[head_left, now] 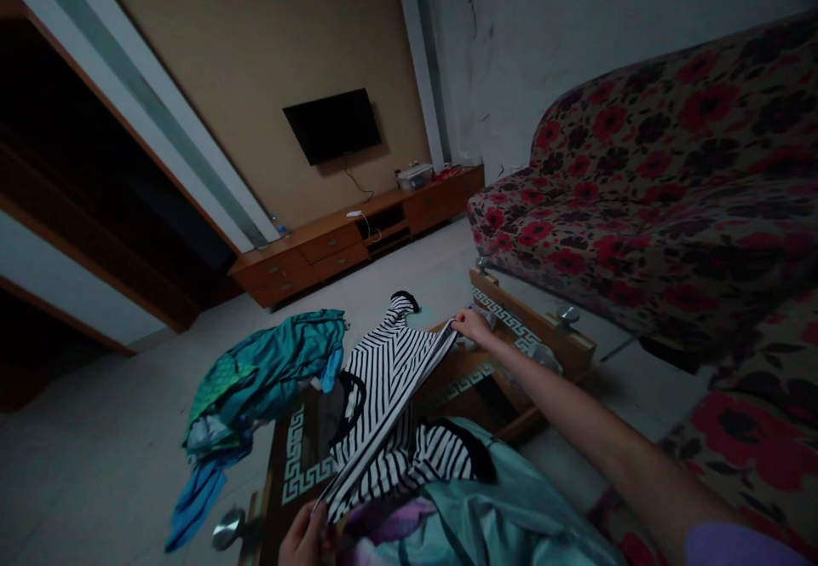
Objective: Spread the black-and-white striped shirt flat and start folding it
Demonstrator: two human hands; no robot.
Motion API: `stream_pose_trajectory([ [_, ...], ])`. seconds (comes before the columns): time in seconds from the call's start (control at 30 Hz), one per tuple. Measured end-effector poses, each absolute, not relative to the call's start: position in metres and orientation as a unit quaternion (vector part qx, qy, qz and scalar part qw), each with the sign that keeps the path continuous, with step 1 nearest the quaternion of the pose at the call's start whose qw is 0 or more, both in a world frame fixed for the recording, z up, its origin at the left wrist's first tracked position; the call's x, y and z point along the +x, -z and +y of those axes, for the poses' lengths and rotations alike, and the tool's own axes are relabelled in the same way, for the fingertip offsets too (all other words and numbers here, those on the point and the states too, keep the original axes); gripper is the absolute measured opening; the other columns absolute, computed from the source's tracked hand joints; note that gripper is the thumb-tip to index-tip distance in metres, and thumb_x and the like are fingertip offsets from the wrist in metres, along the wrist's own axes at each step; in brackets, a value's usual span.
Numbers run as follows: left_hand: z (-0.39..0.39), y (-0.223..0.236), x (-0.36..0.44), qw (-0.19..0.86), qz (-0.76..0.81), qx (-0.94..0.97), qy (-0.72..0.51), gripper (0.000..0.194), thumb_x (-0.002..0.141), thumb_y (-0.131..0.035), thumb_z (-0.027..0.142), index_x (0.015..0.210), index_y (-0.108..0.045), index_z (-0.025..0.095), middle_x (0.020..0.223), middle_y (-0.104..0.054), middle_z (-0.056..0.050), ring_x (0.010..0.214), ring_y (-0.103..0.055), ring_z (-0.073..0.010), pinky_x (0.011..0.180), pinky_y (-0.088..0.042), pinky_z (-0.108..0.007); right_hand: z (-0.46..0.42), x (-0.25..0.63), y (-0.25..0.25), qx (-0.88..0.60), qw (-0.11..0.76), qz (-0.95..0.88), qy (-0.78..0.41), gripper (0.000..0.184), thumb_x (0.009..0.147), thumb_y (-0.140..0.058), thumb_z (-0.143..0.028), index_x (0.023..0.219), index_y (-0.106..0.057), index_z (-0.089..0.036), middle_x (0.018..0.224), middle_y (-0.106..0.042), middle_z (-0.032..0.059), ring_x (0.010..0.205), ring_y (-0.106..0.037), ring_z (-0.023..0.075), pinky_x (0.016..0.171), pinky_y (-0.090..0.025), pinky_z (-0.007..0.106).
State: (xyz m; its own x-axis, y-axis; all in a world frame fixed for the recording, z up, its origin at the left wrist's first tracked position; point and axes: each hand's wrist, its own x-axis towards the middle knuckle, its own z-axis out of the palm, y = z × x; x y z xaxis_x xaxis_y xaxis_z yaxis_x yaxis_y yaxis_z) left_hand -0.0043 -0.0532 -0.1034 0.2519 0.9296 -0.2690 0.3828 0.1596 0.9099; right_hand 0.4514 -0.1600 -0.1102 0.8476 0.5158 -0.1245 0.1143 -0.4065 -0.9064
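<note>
A black-and-white striped shirt (389, 370) with black trim is stretched between my two hands over the coffee table (290, 455). My left hand (303, 536), low in the view, is closed on one edge of the shirt. Farther out, my right hand (471, 327) pinches another part of that edge, so the cloth between them is pulled taut. The shirt's dark neckline lies toward the left, and one sleeve points away from me. Teal and lilac clothing (486, 515) lies bunched just in front of me, under the near sleeve.
A heap of teal, green and blue clothes (268, 378) hangs over the table's left end. Clear plastic (540, 357) lies at the right end. Beyond stand a floral sofa (613, 182), a low wooden cabinet (325, 246) and a wall-mounted television (333, 127).
</note>
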Motion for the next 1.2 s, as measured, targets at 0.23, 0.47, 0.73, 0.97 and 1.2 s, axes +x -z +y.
stream_pose_trajectory([
  [0.23,-0.057,0.118,-0.007,0.585,0.550,0.554,-0.219,0.068,0.051,-0.068,0.070,0.092,-0.060,0.016,0.045,-0.049,0.006,0.041,-0.051,-0.0122,0.039,-0.036,-0.020,-0.159,0.435,0.106,-0.789,0.524,-0.185,-0.263,0.017,0.076,-0.050,-0.008,0.087,-0.063,-0.010,0.064,-0.064,0.0019,0.049,-0.053,0.0062,0.049,-0.040,0.014],
  [0.47,-0.063,0.137,-0.026,0.598,0.520,0.538,-0.288,0.078,0.062,-0.069,0.060,0.122,-0.052,0.014,0.078,-0.065,-0.005,0.066,-0.063,-0.0168,0.057,-0.050,-0.027,-0.180,0.431,0.112,-0.763,0.541,-0.174,-0.309,0.018,0.074,-0.053,-0.005,0.087,-0.065,-0.011,0.073,-0.067,0.0040,0.050,-0.055,0.0059,0.050,-0.047,0.014],
  [0.73,-0.049,0.151,-0.027,0.375,0.495,0.707,-0.339,0.047,0.071,-0.063,0.042,0.109,-0.064,0.014,0.108,-0.057,-0.012,0.098,-0.057,-0.0243,0.087,-0.048,-0.038,-0.179,0.431,0.128,-0.744,0.552,-0.160,-0.340,0.027,0.077,-0.050,-0.005,0.096,-0.067,-0.011,0.073,-0.068,0.0047,0.050,-0.057,0.0070,0.046,-0.046,0.014],
  [0.97,-0.017,0.164,-0.003,0.480,0.529,0.645,-0.271,0.056,0.056,-0.072,0.039,0.105,-0.064,0.011,0.077,-0.064,-0.004,0.074,-0.061,-0.0192,0.072,-0.049,-0.032,-0.177,0.436,0.129,-0.743,0.516,-0.224,-0.363,0.025,0.076,-0.053,-0.008,0.095,-0.068,-0.012,0.063,-0.064,0.0011,0.050,-0.055,0.0065,0.049,-0.046,0.015],
  [1.2,-0.008,0.145,-0.006,0.496,0.455,0.694,-0.256,0.050,0.062,-0.065,0.034,0.106,-0.068,0.011,0.095,-0.070,-0.010,0.089,-0.063,-0.0222,0.079,-0.049,-0.031,-0.180,0.442,0.095,-0.747,0.507,-0.277,-0.329,0.006,0.075,-0.062,-0.017,0.076,-0.065,-0.012,0.057,-0.061,-0.0002,0.049,-0.053,0.0074,0.048,-0.043,0.015],
])
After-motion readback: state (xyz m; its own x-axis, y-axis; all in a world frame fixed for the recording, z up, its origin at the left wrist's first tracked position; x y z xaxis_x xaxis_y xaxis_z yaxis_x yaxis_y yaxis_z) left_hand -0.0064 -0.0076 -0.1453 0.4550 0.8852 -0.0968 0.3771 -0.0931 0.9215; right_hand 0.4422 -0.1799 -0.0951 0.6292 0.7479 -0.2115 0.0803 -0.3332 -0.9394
